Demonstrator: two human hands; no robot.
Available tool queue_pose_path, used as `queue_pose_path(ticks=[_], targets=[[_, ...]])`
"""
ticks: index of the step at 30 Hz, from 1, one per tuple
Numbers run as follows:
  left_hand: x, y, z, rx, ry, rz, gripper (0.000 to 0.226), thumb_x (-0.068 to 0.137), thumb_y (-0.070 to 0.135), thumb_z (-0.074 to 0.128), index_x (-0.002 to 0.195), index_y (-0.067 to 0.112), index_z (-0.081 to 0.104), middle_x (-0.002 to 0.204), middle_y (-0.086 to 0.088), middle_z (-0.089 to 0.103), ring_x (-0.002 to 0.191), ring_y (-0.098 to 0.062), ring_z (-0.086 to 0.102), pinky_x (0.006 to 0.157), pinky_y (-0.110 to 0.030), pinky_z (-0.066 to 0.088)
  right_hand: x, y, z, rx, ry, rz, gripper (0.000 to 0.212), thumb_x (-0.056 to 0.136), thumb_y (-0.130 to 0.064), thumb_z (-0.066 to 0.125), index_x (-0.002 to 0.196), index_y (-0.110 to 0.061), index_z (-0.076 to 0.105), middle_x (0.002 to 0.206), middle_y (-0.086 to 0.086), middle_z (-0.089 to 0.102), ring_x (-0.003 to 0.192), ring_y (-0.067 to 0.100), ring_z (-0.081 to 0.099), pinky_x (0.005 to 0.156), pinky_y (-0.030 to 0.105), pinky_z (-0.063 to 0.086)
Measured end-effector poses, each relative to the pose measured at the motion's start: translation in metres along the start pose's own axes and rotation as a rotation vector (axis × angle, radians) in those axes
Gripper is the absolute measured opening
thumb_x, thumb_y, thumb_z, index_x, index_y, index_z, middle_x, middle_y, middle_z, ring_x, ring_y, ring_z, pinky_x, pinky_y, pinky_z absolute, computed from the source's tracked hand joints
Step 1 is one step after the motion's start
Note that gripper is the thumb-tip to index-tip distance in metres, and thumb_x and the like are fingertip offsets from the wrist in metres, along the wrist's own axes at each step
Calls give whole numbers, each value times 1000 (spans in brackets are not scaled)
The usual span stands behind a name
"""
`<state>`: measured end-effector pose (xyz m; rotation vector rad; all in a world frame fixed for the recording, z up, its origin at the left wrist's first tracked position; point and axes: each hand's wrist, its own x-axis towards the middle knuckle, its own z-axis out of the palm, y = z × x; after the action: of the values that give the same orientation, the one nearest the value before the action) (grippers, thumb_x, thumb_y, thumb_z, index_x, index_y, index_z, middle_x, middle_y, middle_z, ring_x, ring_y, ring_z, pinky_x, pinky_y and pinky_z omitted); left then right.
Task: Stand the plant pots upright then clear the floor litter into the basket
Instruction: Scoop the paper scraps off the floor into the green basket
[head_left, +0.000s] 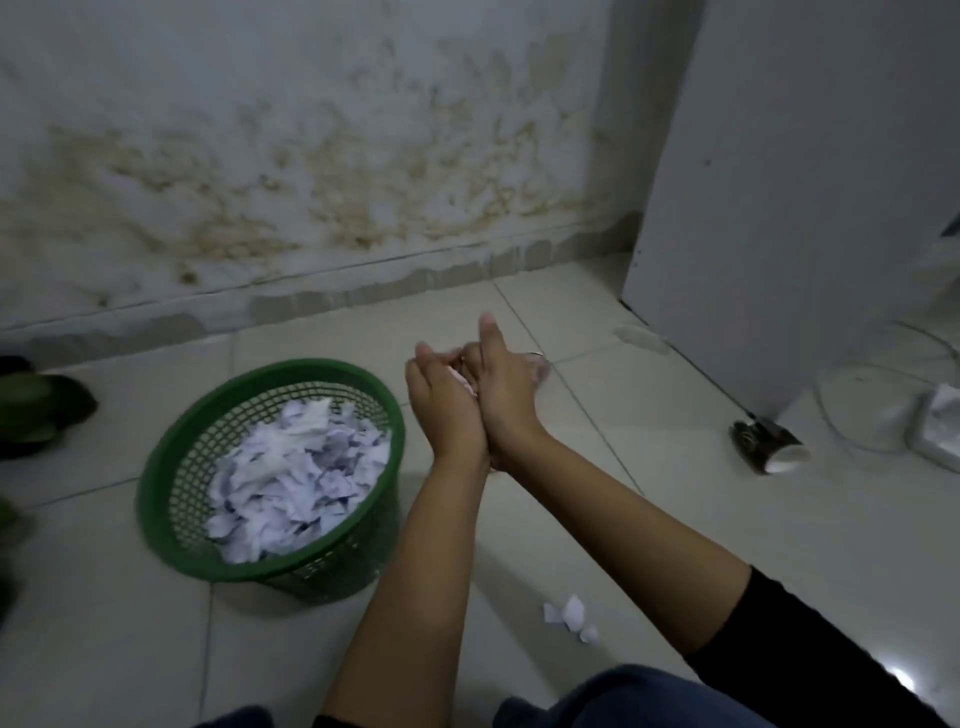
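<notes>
A green mesh basket (171, 499) stands on the tiled floor at the left, filled with torn white paper (296, 467). My left hand (441, 400) and my right hand (501, 384) are pressed together just right of the basket's rim, cupped around a small bit of pale litter (462, 382) that shows between them. A few torn paper scraps (571, 618) lie on the floor near my right forearm. Another flat pale scrap (641, 336) lies near the cabinet's corner. Dark green leaves (39, 410) show at the left edge; no pot is visible.
A stained wall runs behind. A grey cabinet (779, 208) stands at the right, with a small dark can (769, 447) lying by its foot, a thin wire loop and a white box (940, 431) beyond. My knee in blue jeans is at the bottom.
</notes>
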<state>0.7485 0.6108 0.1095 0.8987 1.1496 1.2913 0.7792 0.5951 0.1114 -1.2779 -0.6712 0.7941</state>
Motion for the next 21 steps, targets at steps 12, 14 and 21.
queue_pose_path(ticks=[12,14,21], targets=[[100,37,-150,321,17,178,21,102,27,37,99,15,55,93,-4,63,87,-18,60,76,-20,48,6,56,143,-106,-341,-151,25,106,-11,36,95,-3,57,90,6,61,83,6,60,77,14,46],[108,31,-164,506,11,153,30,102,33,32,96,20,58,111,-12,63,106,-27,58,98,-38,43,17,75,148,-338,-393,-165,21,104,-17,43,96,-7,60,99,10,63,94,20,60,85,29,49],[121,-22,-188,547,110,-451,127,59,97,2,141,9,44,148,-18,38,132,-36,40,113,-50,29,28,105,154,-1177,-737,103,68,99,-58,10,143,-17,43,148,19,39,135,39,37,113,55,26]])
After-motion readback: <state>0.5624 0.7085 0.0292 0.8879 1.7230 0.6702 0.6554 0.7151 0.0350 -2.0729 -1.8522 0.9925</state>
